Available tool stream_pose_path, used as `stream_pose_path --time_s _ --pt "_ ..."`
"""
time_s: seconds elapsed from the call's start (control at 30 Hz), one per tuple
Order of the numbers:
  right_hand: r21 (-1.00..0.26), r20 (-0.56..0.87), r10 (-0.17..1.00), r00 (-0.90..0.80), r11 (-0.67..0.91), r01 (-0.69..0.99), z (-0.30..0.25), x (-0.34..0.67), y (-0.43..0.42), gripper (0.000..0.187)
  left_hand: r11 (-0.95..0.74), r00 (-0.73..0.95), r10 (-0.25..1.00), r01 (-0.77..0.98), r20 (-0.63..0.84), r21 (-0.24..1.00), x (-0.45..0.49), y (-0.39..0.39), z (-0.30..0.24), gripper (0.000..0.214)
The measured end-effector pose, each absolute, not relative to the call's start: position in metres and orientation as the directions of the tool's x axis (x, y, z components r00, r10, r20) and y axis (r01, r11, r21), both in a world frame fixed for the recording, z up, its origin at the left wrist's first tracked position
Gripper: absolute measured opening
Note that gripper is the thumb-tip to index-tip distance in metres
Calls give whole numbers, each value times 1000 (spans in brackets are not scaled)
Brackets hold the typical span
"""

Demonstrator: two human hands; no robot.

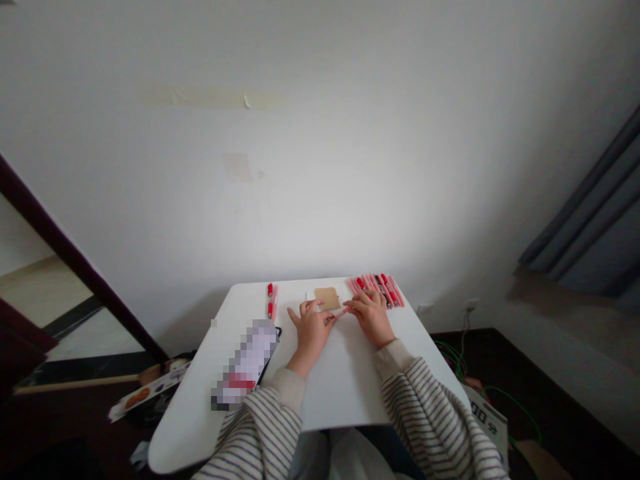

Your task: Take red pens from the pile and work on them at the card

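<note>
A slim pinkish-red pen point(343, 311) is held at an angle just above the white table point(345, 387). My left hand point(313, 330) pinches its near end, with the thumb and some fingers spread away. My right hand point(373, 318) has its fingertips closed on the far end. A tan square pad point(327, 299) lies just beyond the fingers, and beside it is a small white piece point(307, 296). Close to my right hand, several red, pink and black pens point(395, 290) lie side by side. A few similar pens point(273, 301) lie to the left.
A blurred-out flat case or package point(247, 367) lies on the table's left side. A pale wall point(320, 200) rises behind the table. Green cables point(457, 357) and a printed carton point(487, 417) are on the floor at right. A dark curtain point(590, 227) hangs farther right.
</note>
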State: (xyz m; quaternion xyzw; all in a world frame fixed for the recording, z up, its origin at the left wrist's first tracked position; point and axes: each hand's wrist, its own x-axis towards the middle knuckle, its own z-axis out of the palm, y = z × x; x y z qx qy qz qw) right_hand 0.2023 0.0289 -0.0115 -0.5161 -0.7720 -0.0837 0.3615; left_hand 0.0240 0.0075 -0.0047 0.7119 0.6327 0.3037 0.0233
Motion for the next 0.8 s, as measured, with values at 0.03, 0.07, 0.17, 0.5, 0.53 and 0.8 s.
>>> stream_pose_path --time_s 0.03,0.07,0.17,0.5,0.53,0.8 --pt "-248 638 743 -202 447 859 -12 203 29 19 -201 18 915 887 404 415 24 7 -5 7" --pt "-254 635 747 -198 443 860 -12 203 29 18 -203 21 914 889 406 411 24 7 -5 8" --pt "-271 632 753 -183 436 858 -13 204 29 16 -207 24 908 894 418 398 25 7 -5 8" --pt "-297 618 778 -116 367 882 -10 214 27 13 -194 2 889 907 457 374 25 4 -3 5" --pt "-295 607 783 -133 377 878 -9 214 26 13 -197 9 890 909 456 366 25 3 -3 5" --pt "-257 545 805 -237 429 866 -8 207 23 14 -179 21 902 927 431 331 25 2 1 7"
